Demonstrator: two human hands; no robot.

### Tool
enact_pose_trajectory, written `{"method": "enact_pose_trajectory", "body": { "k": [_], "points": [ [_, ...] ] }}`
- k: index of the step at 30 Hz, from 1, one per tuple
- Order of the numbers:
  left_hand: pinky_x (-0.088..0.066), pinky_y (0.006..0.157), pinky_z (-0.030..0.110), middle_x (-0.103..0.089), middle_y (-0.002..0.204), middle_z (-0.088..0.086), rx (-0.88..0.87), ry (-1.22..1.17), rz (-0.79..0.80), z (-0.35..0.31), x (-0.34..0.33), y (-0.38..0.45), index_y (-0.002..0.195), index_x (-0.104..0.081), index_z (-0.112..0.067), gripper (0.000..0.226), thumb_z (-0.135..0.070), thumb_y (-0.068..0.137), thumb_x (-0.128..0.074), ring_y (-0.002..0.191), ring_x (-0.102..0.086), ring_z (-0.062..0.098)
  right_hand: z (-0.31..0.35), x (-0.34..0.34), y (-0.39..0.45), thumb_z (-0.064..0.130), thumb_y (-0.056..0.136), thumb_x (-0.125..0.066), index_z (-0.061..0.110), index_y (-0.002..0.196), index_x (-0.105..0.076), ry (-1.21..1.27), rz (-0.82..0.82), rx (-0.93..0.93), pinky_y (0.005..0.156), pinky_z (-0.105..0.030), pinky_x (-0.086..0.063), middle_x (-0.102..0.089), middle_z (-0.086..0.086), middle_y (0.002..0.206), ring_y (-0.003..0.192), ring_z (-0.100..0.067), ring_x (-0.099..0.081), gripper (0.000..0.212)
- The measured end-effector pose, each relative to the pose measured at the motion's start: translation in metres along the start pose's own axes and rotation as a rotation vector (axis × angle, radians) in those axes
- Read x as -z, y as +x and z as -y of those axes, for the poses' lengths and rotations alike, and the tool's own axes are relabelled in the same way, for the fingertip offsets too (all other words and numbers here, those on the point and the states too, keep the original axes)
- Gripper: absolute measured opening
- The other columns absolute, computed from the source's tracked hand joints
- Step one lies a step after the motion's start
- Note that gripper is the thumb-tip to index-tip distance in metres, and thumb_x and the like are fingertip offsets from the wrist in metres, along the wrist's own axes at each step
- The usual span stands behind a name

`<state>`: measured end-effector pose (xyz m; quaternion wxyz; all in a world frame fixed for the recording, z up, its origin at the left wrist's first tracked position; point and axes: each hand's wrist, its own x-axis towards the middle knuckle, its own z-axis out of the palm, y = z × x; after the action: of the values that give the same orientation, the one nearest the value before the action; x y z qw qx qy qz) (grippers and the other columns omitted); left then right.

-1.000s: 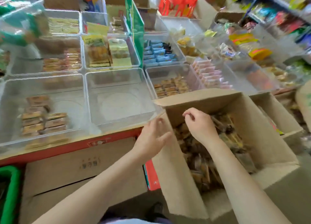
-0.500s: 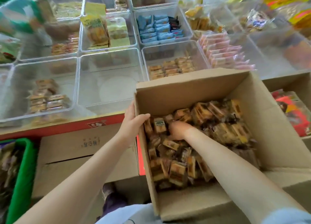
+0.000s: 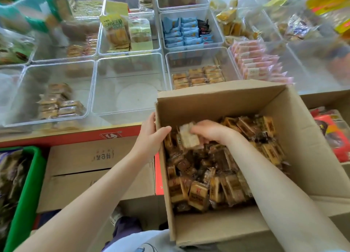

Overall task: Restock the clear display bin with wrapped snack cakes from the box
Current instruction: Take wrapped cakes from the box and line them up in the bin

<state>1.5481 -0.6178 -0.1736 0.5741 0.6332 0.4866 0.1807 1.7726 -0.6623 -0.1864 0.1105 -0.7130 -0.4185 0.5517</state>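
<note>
**Head view: hands at open box, one cake lifted**

Open brown cardboard box (image 3: pixel 295 138) at 4 o'clock in view, heaped with small brown-and-gold wrapped snack cakes (image 3: pixel 217 178). Left hand (image 3: pixel 151 136) clamped on box's left wall near far corner: thumb hooked inside over the rim, fingers outside. Right hand (image 3: pixel 210 131) down in the box, fingers curled round one pale wrapped snack cake (image 3: pixel 188 136), held tilted just above the heap (motion blur; print unreadable).

Bare clear plastic display bin (image 3: pixel 94 89) at 11 o'clock from the box, just beyond its far-left corner. Clear bin with a few tan wrapped cakes (image 3: pixel 56 102) at 9 o'clock of that. Clear bin with rows of similar gold-brown packets (image 3: pixel 197 77) at 12 o'clock of the box. Blue packets (image 3: pixel 183 34) and pink packets (image 3: pixel 253 64) farther back. Green plastic crate (image 3: pixel 28 187) at 8 o'clock, closed cardboard carton (image 3: pixel 94 162) beside it.
</note>
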Motion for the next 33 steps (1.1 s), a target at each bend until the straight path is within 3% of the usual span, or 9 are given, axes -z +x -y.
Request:
{"method": "enact_pose_trajectory", "body": {
  "k": [3, 6, 9, 11, 16, 22, 27, 30, 33],
  "points": [
    [-0.029, 0.119, 0.045, -0.025, 0.162, -0.009, -0.258, 0.329, -0.115, -0.017, 0.014, -0.017, 0.157, -0.025, -0.034, 0.082, -0.055, 0.087, -0.061, 0.148, -0.027, 0.015, 0.022, 0.008, -0.02, 0.031, 0.101, -0.048, 0.007, 0.116, -0.062, 0.514, 0.005, 0.136, 0.06, -0.024, -0.047, -0.071, -0.012, 0.097, 0.073, -0.015, -0.064, 0.031],
    [-0.026, 0.113, 0.049, -0.02, 0.165, -0.009, -0.651, 0.667, -0.047, -0.033, 0.036, -0.023, 0.154, -0.027, -0.042, 0.086, -0.068, 0.079, -0.062, 0.15, -0.021, 0.022, 0.053, -0.001, -0.039, 0.028, 0.1, -0.049, 0.004, 0.123, -0.056, 0.612, -0.013, 0.298, 0.055, -0.027, -0.036, -0.06, -0.014, 0.097, 0.073, -0.023, -0.052, 0.033],
    [-0.039, 0.108, 0.053, -0.048, 0.151, 0.001, -0.853, 0.785, -0.072, -0.039, 0.055, -0.011, 0.139, -0.05, -0.033, 0.064, -0.055, 0.082, -0.071, 0.14, -0.042, 0.027, 0.085, -0.017, -0.048, 0.033, 0.1, -0.048, -0.003, 0.114, -0.06, 0.577, -0.047, 0.344, 0.052, -0.033, -0.032, -0.056, -0.016, 0.087, 0.061, -0.022, -0.047, 0.04],
    [-0.055, 0.088, 0.046, -0.068, 0.122, 0.002, -0.933, 0.7, -0.19, -0.041, 0.074, -0.005, 0.122, -0.066, -0.02, 0.043, -0.044, 0.085, -0.07, 0.112, -0.062, 0.022, 0.107, -0.028, -0.05, 0.039, 0.103, -0.043, 0.0, 0.104, -0.063, 0.572, -0.101, 0.332, 0.049, -0.033, -0.029, -0.056, -0.016, 0.073, 0.052, -0.02, -0.044, 0.043],
    [-0.052, 0.067, 0.016, -0.071, 0.091, -0.019, -0.548, 0.12, -0.156, -0.042, 0.147, 0.001, 0.11, -0.069, -0.029, 0.027, -0.023, 0.087, -0.08, 0.081, -0.065, 0.0, 0.158, -0.05, -0.045, 0.049, 0.106, -0.036, 0.002, 0.113, -0.064, 0.526, -0.214, 0.246, 0.048, -0.027, -0.034, -0.058, -0.013, 0.062, 0.048, -0.019, -0.045, 0.055],
    [-0.056, 0.073, 0.023, -0.078, 0.089, -0.001, -0.272, -0.131, 0.04, -0.008, 0.257, 0.027, 0.108, -0.072, -0.029, 0.016, -0.025, 0.092, -0.071, 0.08, -0.071, 0.01, 0.249, -0.102, 0.01, 0.053, 0.096, -0.055, 0.025, 0.118, -0.064, 0.273, -0.267, 0.383, 0.057, -0.026, -0.046, -0.068, 0.01, 0.081, 0.064, -0.014, -0.058, 0.037],
    [-0.055, 0.094, 0.038, -0.072, 0.118, -0.005, -0.18, 0.162, -0.162, 0.076, 0.356, 0.07, 0.13, -0.065, -0.028, 0.037, -0.044, 0.096, -0.065, 0.109, -0.066, 0.011, 0.319, -0.166, 0.099, 0.028, 0.094, -0.07, 0.014, 0.113, -0.065, 0.158, -0.329, 0.341, 0.058, -0.028, -0.05, -0.068, 0.001, 0.078, 0.057, -0.01, -0.059, 0.024],
    [-0.044, 0.104, 0.046, -0.061, 0.139, 0.009, -0.116, 0.692, -0.327, 0.135, 0.415, 0.099, 0.143, -0.055, -0.017, 0.05, -0.044, 0.101, -0.055, 0.129, -0.054, 0.028, 0.343, -0.193, 0.156, 0.032, 0.092, -0.071, 0.021, 0.115, -0.061, -0.018, -0.426, 0.28, 0.068, -0.027, -0.052, -0.065, 0.003, 0.094, 0.078, -0.013, -0.062, 0.028],
    [-0.036, 0.106, 0.047, -0.058, 0.142, 0.013, -0.105, 0.948, -0.275, 0.179, 0.451, 0.118, 0.139, -0.056, -0.014, 0.051, -0.043, 0.098, -0.052, 0.133, -0.049, 0.031, 0.362, -0.215, 0.203, 0.03, 0.091, -0.069, 0.022, 0.113, -0.057, -0.209, -0.455, 0.256, 0.068, -0.027, -0.041, -0.06, 0.002, 0.104, 0.091, -0.017, -0.057, 0.027]
  ]
}}
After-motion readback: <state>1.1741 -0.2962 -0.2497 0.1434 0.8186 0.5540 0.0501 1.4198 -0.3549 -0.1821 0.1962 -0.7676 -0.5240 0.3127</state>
